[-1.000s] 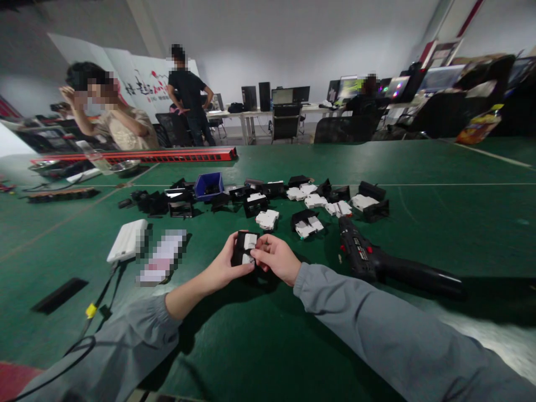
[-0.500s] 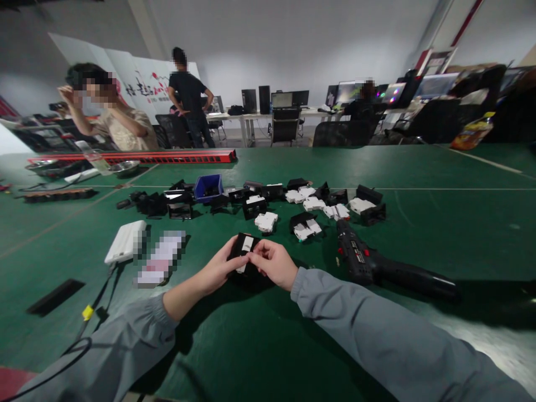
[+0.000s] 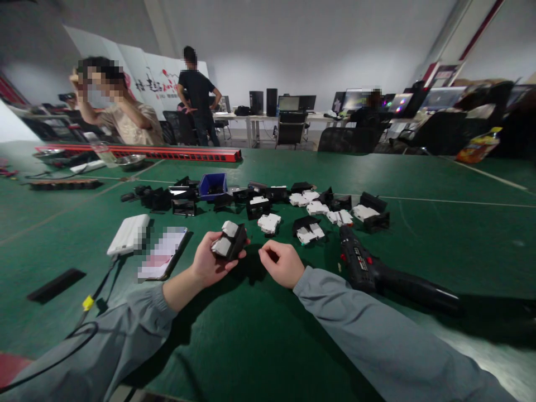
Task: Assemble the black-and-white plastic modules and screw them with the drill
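Observation:
My left hand [image 3: 211, 263] holds a black and white module [image 3: 228, 241], its white parts facing up and its black side toward the right. Just right of it, apart from the module, my right hand [image 3: 281, 263] is curled with thumb and fingertips together; whether something small is pinched there cannot be made out. Beyond my hands lie a white block [image 3: 269, 223] and a black-and-white module [image 3: 309, 231]. A black power screwdriver [image 3: 358, 259] rests on the green table to the right of my right hand.
A blue bin [image 3: 213, 186] stands among several black housings. On the left lie a phone [image 3: 164, 254], a white box with a cable [image 3: 129, 234] and a black strip [image 3: 56, 285]. A long red rail [image 3: 176, 153] crosses the far side. People are in the background.
My right hand has come off the module and moved slightly right. My left hand has turned the module and opened its palm upward, showing the white parts. The view has shifted a little.

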`<state>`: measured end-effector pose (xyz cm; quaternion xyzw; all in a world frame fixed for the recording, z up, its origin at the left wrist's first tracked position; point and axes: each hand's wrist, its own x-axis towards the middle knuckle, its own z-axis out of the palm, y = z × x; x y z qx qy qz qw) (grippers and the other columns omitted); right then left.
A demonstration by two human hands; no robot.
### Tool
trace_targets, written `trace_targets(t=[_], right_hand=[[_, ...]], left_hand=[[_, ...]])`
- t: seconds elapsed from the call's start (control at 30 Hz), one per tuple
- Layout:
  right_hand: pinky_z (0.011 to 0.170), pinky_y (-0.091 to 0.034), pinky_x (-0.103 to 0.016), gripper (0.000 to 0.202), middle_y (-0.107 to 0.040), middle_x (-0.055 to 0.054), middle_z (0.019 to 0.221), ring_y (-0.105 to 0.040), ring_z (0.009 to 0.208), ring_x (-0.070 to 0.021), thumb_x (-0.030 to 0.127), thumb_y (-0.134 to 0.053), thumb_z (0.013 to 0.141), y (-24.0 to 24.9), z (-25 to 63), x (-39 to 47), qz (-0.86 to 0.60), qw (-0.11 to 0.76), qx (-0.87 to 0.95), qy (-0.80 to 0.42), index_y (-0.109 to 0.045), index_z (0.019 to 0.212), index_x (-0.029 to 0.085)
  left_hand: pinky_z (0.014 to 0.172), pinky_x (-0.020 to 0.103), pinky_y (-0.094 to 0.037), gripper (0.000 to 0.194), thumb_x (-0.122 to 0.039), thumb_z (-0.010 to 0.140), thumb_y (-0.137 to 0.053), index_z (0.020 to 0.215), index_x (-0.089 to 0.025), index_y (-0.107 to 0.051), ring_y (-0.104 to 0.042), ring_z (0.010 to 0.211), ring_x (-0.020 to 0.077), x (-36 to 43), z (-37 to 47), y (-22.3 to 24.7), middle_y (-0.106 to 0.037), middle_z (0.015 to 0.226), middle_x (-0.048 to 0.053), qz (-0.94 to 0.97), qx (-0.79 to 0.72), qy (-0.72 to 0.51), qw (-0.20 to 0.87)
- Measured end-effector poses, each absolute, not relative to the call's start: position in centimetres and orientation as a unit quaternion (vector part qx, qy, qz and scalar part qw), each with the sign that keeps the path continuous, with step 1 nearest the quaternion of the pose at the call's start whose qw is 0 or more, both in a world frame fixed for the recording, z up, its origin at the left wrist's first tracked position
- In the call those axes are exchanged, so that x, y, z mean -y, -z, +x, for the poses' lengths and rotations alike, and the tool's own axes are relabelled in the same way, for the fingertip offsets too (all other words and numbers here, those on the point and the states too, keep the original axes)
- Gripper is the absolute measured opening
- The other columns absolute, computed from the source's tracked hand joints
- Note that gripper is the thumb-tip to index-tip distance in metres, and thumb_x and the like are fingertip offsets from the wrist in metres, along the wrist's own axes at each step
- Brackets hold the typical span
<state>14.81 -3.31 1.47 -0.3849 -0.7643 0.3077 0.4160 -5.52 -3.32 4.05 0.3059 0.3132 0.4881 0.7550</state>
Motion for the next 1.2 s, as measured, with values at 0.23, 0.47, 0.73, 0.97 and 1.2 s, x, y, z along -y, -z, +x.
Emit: trace_targets(t=[0.23, 0.47, 0.73, 0.97, 1.2], right_hand=[[0.066, -0.038, -0.029, 0.014, -0.06, -0.003, 0.073, -0.053, 0.068, -0.0167, 0.024, -0.049, 0.088, -1.6, 15.3, 2.4, -0.373, 0.29, 0.871, -0.134, -0.06, 0.081, 0.02], [0.088, -0.044, -0.034, 0.028, -0.06, -0.01, 0.106, -0.056, 0.099, -0.0227, 0.022, -0.053, 0.087, -1.1, 12.5, 0.7, -0.363, 0.267, 0.89, -0.074, -0.059, 0.114, 0.017], [0.087, -0.045, -0.033, 0.016, -0.06, -0.007, 0.1, -0.054, 0.097, -0.0201, 0.022, -0.058, 0.088, -0.3, 11.5, -0.4, -0.35, 0.225, 0.906, -0.074, -0.067, 0.101, 0.019], [0.085, -0.046, -0.032, 0.012, -0.062, -0.006, 0.095, -0.056, 0.093, -0.0184, 0.019, -0.056, 0.09, -0.1, 14.5, 0.5, -0.373, 0.241, 0.893, -0.075, -0.066, 0.097, 0.018], [0.084, -0.046, -0.033, 0.012, -0.063, -0.006, 0.093, -0.056, 0.092, -0.0196, 0.024, -0.056, 0.091, -0.3, 16.1, 0.9, -0.421, 0.228, 0.878, -0.023, -0.066, 0.093, 0.018]], left_hand=[[0.037, 0.021, -0.037, 0.037, -0.031, 0.073, -0.053, 0.107, -0.016, -0.055, -0.059, 0.06, 0.0166, 1.8, -6.4, -2.8, -0.064, 0.085, 0.007, 0.35, -0.368, -0.59, 0.627], [0.042, 0.02, -0.041, 0.035, -0.036, 0.08, -0.061, 0.111, -0.023, -0.051, -0.053, 0.056, 0.0108, 1.6, -6.1, -1.9, -0.054, 0.078, -0.002, 0.419, -0.442, -0.646, 0.459], [0.048, 0.023, -0.049, 0.047, -0.035, 0.075, -0.07, 0.114, -0.023, -0.049, -0.058, 0.07, 0.0153, 1.5, -5.9, -1.5, -0.057, 0.092, 0.003, 0.433, -0.495, -0.589, 0.47], [0.049, 0.026, -0.053, 0.044, -0.037, 0.079, -0.065, 0.117, -0.024, -0.046, -0.058, 0.07, 0.0148, 1.5, -6.1, -1.2, -0.055, 0.095, 0.003, 0.46, -0.502, -0.563, 0.469], [0.044, 0.025, -0.052, 0.046, -0.033, 0.08, -0.06, 0.122, -0.025, -0.044, -0.058, 0.063, 0.0141, 1.3, -5.9, -0.9, -0.056, 0.088, 0.001, 0.47, -0.525, -0.546, 0.453]])
